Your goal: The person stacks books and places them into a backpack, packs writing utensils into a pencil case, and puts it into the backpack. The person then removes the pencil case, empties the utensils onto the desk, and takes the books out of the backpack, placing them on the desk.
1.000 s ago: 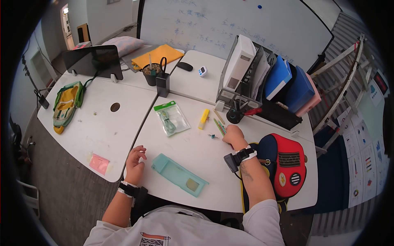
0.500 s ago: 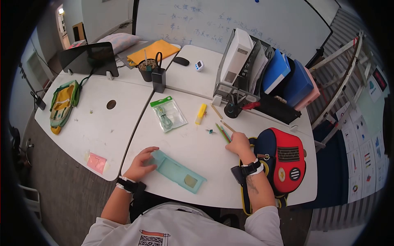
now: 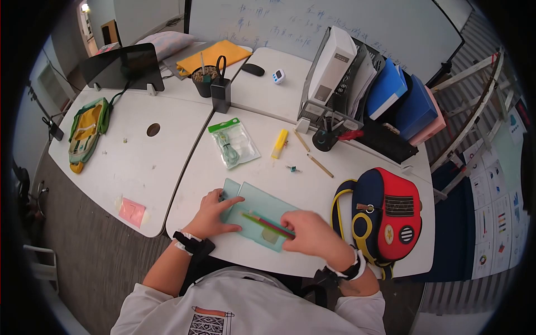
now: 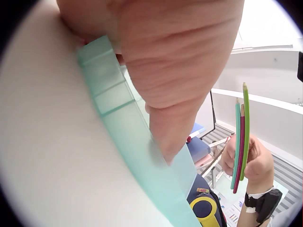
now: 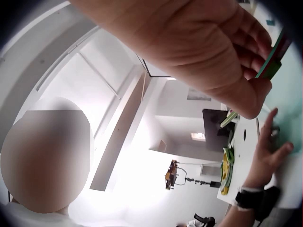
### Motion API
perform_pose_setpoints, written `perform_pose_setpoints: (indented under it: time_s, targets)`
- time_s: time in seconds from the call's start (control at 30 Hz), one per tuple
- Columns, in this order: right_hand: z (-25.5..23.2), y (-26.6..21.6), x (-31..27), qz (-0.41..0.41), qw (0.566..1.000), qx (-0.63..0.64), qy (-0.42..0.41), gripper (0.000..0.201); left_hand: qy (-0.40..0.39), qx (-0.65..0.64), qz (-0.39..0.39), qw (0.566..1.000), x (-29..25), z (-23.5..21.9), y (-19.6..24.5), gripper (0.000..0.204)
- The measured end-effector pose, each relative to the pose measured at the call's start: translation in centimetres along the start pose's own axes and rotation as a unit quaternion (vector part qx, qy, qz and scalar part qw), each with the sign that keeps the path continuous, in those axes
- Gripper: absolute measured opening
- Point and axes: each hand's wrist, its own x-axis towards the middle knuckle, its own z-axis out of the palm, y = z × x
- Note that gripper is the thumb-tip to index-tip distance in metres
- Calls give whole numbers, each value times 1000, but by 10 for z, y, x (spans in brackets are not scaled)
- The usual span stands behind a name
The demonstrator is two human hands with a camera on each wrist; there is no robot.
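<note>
A translucent teal case point(image 3: 268, 201) lies at the table's near edge. The left hand point(image 3: 209, 215) holds its left end, thumb and index finger spread; the left wrist view shows that hand point(image 4: 175, 61) against the case's side point(image 4: 123, 127), some fingertips hidden. Over the case's right part, the right hand point(image 3: 312, 234) grips a small bundle of pencils point(image 3: 262, 222). In the left wrist view they are a light green pencil point(image 4: 246, 127), a maroon pencil point(image 4: 241, 146) and a teal pencil point(image 4: 237, 137), raised in the right hand point(image 4: 255, 163).
Right of the case stands a red and navy backpack point(image 3: 385, 209). Beyond are a bagged cable point(image 3: 231, 146), a yellow tube point(image 3: 280, 144), two loose pencils, one nearer point(image 3: 320, 166), a small teal clip point(image 3: 292, 168) and a pen holder point(image 3: 324, 139).
The right hand has carried the pencils from beside the backpack leftward to above the case. The left hand has moved right onto the case, whose outline now shows an offset panel.
</note>
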Motion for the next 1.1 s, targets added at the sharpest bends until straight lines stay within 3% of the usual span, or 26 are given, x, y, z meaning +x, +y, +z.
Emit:
perform_pose_setpoints:
  time_s: [0.03,0.1,0.23,0.43,0.6,0.83,0.93,1.1]
  targets:
    - [11,0,0,1,1000,1,0,32,-1,9,-3,1000,1,0,1,79]
    - [34,8,5,19,990,-138,12,24,-6,11,-4,1000,2,1,1,83]
    - [68,20,16,36,976,-211,34,16,-1,15,0,1000,2,2,-1,88]
    - [93,15,39,-13,976,-216,29,12,3,12,2,1000,2,4,-2,90]
    - [100,11,49,-6,983,-181,30,13,25,14,5,1000,1,10,-7,91]
    - [95,18,33,-71,988,-105,83,12,29,10,-1,1000,1,11,-8,92]
    - [89,27,24,-29,992,-113,55,13,34,15,0,999,0,13,-10,91]
    - [84,42,18,-54,997,-40,45,18,45,27,-10,999,1,15,-8,87]
